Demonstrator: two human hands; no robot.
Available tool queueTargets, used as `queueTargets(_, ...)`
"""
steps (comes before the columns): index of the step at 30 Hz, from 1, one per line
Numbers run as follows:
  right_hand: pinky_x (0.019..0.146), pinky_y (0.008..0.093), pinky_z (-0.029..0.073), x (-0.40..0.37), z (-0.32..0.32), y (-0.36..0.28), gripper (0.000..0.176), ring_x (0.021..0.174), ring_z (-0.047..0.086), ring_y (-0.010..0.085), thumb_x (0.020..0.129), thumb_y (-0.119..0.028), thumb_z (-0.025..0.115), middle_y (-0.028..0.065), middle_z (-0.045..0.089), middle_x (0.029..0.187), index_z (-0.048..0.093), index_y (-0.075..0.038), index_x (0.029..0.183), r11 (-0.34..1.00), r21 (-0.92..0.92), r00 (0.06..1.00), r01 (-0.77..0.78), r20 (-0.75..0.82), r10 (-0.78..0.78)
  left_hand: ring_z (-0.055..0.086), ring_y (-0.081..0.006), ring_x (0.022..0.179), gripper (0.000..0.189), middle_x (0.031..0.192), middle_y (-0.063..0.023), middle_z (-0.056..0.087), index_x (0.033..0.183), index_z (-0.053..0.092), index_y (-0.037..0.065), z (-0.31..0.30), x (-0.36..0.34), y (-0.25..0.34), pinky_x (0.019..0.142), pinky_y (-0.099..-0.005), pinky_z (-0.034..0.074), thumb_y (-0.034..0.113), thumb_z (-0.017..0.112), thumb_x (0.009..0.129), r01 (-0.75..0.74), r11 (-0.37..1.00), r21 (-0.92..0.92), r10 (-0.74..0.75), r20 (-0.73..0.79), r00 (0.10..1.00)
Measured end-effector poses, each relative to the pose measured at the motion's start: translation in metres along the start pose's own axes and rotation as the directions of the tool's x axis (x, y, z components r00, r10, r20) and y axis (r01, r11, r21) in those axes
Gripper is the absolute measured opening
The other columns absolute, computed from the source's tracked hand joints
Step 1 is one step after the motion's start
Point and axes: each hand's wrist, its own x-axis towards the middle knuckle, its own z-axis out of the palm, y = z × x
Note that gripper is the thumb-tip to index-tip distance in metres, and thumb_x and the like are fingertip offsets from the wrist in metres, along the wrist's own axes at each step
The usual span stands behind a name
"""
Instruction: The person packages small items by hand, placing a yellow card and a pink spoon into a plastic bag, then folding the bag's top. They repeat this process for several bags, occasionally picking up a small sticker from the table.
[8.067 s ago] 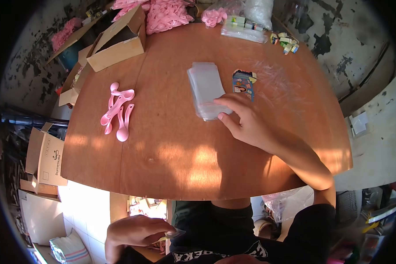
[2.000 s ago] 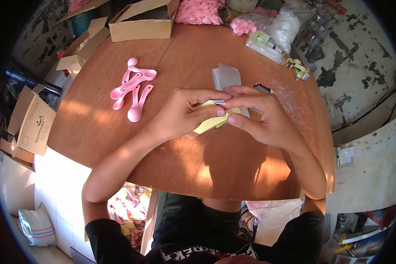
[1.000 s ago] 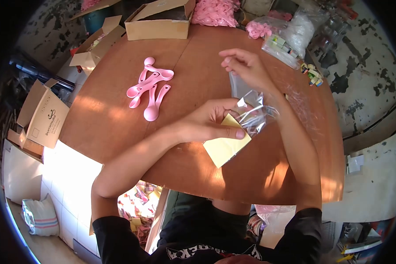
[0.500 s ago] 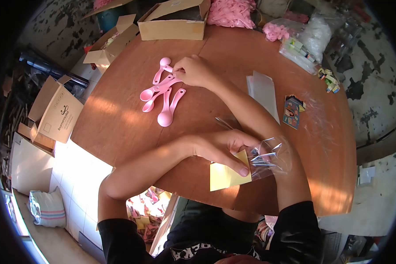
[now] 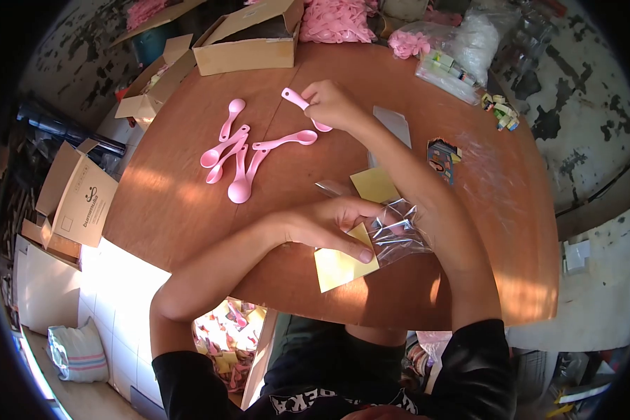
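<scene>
My right hand (image 5: 334, 105) is closed on a pink measuring spoon (image 5: 294, 96), held over the upper middle of the table. The spoon's handle and part of its bowl stick out on either side of the fingers. To its left, several more pink measuring spoons (image 5: 239, 187) of different sizes lie in a loose group. Nearer my body, my left hand (image 5: 339, 224) pinches a yellow card (image 5: 344, 271) under the thumb, together with a crinkled clear plastic bag (image 5: 402, 238). A second yellow card (image 5: 375, 185) lies just beyond that hand, partly behind my right forearm.
Clear plastic sleeves (image 5: 392, 127) and a small printed card (image 5: 441, 159) lie right of my forearm. Along the far edge stand a cardboard box (image 5: 245, 59), a heap of pink spoons (image 5: 337, 21) and plastic bags (image 5: 479, 42). Below the table's front edge sits a filled container (image 5: 234, 336).
My right hand has moved right, away from the group, with a spoon in it. One spoon now lies turned out to the right. The second yellow card has come into view.
</scene>
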Motion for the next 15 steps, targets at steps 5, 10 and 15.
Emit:
queueTargets(5, 0.067, 0.0283, 0.05, -0.055, -0.071, 0.01, 0.028, 0.076, 0.064, 0.0164, 0.09, -0.012, 0.059, 0.0087, 0.065, 0.091, 0.057, 0.0, 0.114, 0.643, 0.743, 0.983, -0.184, 0.135, 0.125, 0.051, -0.0135, 0.116, 0.058, 0.127, -0.0066, 0.055, 0.131, 0.05, 0.0, 0.003, 0.0, 0.004, 0.097, -0.0278, 0.043, 0.004, 0.076, 0.079, 0.025, 0.999, 0.027, -0.023, -0.072, 0.997)
queueTargets(10, 0.06, 0.0245, 0.047, -0.112, -0.128, 0.022, 0.029, 0.062, 0.057, 0.0126, 0.096, -0.023, 0.054, 0.0013, 0.056, 0.079, 0.054, -0.001, 0.115, 0.444, 0.884, 0.97, -0.143, 0.036, 0.241, 0.057, -0.0093, 0.1, 0.057, 0.116, -0.0049, 0.061, 0.133, 0.048, 0.001, 0.004, 0.007, -0.002, 0.085, -0.0261, 0.048, 0.004, 0.074, 0.082, -0.052, 0.999, 0.014, 0.053, -0.155, 0.987)
queueTargets(15, 0.063, 0.0262, 0.043, -0.149, -0.154, 0.012, 0.03, 0.065, 0.049, 0.0113, 0.098, -0.027, 0.052, 0.0025, 0.057, 0.083, 0.059, 0.0, 0.111, 0.473, 0.881, 0.96, -0.017, -0.118, 0.255, 0.058, -0.0085, 0.101, 0.056, 0.11, -0.0036, 0.063, 0.136, 0.045, 0.003, 0.014, 0.02, 0.007, 0.082, -0.0255, 0.05, 0.003, 0.07, 0.086, -0.027, 0.976, 0.218, 0.113, -0.395, 0.912)
